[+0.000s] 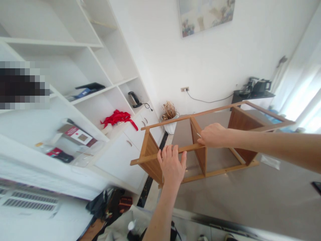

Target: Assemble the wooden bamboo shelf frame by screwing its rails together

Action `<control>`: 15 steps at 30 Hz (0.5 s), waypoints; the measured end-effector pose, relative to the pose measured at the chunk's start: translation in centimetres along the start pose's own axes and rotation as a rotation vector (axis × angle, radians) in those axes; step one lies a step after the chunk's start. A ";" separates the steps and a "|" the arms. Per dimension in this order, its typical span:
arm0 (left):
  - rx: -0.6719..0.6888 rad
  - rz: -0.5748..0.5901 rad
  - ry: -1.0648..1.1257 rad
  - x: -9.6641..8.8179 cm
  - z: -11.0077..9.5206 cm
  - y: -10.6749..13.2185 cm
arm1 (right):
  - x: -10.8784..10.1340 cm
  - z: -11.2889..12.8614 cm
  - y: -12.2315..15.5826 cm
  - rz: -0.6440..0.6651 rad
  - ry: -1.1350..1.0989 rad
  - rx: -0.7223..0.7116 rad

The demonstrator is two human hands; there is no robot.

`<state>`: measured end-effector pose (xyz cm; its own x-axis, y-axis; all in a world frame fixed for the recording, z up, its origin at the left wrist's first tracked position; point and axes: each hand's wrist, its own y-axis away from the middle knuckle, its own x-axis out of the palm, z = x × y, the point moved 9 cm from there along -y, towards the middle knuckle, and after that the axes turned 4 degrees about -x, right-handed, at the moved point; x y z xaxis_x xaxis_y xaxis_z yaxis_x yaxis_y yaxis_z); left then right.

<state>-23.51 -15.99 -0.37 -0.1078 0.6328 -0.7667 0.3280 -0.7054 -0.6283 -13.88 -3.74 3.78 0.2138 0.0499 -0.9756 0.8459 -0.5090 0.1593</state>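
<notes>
A brown wooden shelf frame point(180, 149) lies on its side on the grey-topped table, its boards standing between long rails. My left hand point(173, 165) is hooked over the near upper rail towards its left end, fingers a little apart and thumb out to the side. Farther right, my right hand point(213, 135) is closed in a fist where the middle board meets that same rail. A thin, pale tool point(199, 135) pokes out of this fist; the rest of it is hidden by the fingers.
The grey table point(225, 197) carries a clear plastic packet point(271, 162) and a dark phone-like object point(317, 186). White shelving point(112, 160) stands left, with a kettle point(134, 99) and red cloth point(117, 117). A dried plant point(169, 110) stands behind the frame.
</notes>
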 end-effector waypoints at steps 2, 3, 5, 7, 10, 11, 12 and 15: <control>0.006 -0.007 0.002 0.0 0.0 0.0 | -0.7 0.0 0.7 -0.050 0.081 -0.048; 0.008 -0.009 0.003 0.0 0.0 0.0 | -1.0 0.3 1.1 -0.079 0.135 -0.120; 0.011 -0.010 0.003 0.1 -0.1 0.0 | -1.2 1.1 1.9 -0.123 0.229 -0.311; 0.006 -0.009 -0.001 0.1 -0.1 0.0 | -1.0 1.5 2.5 -0.152 0.280 -0.473; 0.000 -0.007 -0.006 0.1 -0.1 -0.1 | -0.8 1.5 2.9 -0.214 0.320 -0.603; 0.003 -0.006 -0.006 0.1 -0.1 -0.1 | -0.7 1.6 3.0 -0.231 0.331 -0.642; 0.007 -0.005 -0.006 0.2 -0.1 -0.1 | -0.5 1.8 3.1 -0.239 0.344 -0.678; 0.009 -0.003 -0.005 0.2 -0.1 -0.1 | 0.2 2.2 3.0 -0.216 0.377 -0.732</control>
<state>-23.49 -15.80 -0.43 -0.1134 0.6337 -0.7652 0.3189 -0.7062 -0.6321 -12.36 -7.13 3.71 0.0503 0.4310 -0.9010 0.9617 0.2223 0.1601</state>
